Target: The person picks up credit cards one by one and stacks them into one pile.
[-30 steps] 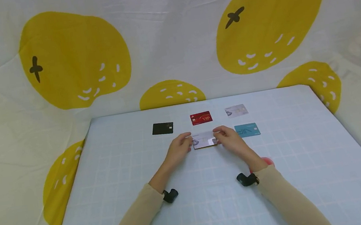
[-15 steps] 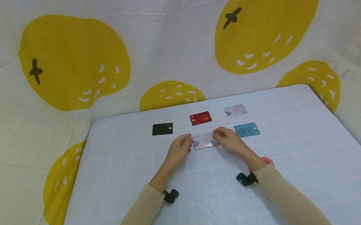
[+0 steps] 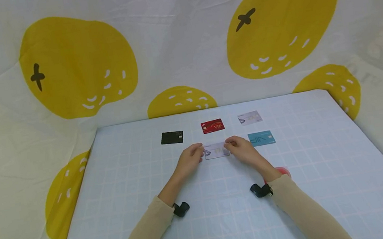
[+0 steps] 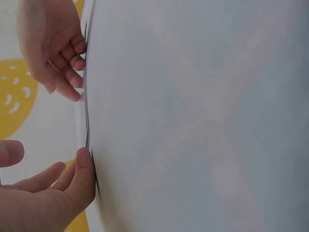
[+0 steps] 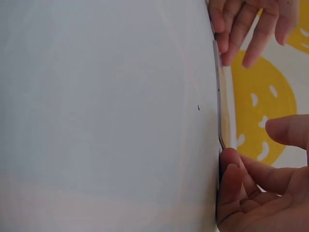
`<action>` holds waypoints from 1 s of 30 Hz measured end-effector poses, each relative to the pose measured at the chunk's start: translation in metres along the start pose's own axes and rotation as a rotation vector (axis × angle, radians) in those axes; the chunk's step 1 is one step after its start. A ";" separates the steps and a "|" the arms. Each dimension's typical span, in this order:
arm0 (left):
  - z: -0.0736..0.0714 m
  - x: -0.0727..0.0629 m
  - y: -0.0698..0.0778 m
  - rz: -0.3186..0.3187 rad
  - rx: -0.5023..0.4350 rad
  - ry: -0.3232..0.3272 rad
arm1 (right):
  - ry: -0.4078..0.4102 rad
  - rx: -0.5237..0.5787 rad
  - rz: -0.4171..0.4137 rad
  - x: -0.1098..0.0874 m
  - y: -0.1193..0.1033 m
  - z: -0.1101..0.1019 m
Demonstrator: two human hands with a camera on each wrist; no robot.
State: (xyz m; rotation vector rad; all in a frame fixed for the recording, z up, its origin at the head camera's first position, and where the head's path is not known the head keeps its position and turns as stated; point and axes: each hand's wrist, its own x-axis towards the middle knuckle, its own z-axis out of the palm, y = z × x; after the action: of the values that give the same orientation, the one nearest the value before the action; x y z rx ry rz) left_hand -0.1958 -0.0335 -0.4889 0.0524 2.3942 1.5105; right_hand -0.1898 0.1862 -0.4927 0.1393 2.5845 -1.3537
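A pale silver-white bank card [image 3: 216,150] lies on the table between both hands. My left hand [image 3: 189,161] rests at its left end, its fingertips against the edge. At the other end my right hand [image 3: 242,150] touches the card, its fingers bent over the right corner. Both wrist views show the card edge-on, close along the tabletop. There the left thumb [image 4: 10,153] and the right thumb [image 5: 289,131] stand apart from their fingers. The card's edge [image 4: 87,116] looks like two thin dark lines in the left wrist view.
Behind the hands lie a black card [image 3: 172,137], a red VIP card [image 3: 212,126] and another pale card [image 3: 250,117]. A teal card [image 3: 262,138] lies right beside the right hand. Something round and red [image 3: 284,171] shows partly beneath the right wrist. A fruit-print cloth [image 3: 182,55] hangs behind the table.
The glare on the card has faded and the gold-coloured strip under its near edge is gone from sight. The right hand has shifted slightly left over the card's end.
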 end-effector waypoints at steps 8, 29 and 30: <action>-0.003 -0.001 -0.001 0.010 -0.015 -0.007 | -0.008 0.002 0.001 0.002 0.001 0.000; -0.034 -0.002 -0.007 0.060 0.021 0.057 | 0.014 0.015 -0.041 0.008 -0.014 -0.002; -0.039 -0.002 -0.007 0.070 0.021 0.068 | 0.012 0.014 -0.053 0.010 -0.016 -0.001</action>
State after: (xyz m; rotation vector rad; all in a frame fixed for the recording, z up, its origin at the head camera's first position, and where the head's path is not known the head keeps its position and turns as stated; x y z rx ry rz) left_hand -0.2042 -0.0713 -0.4792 0.0919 2.4859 1.5409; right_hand -0.2024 0.1775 -0.4818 0.0822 2.6067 -1.3936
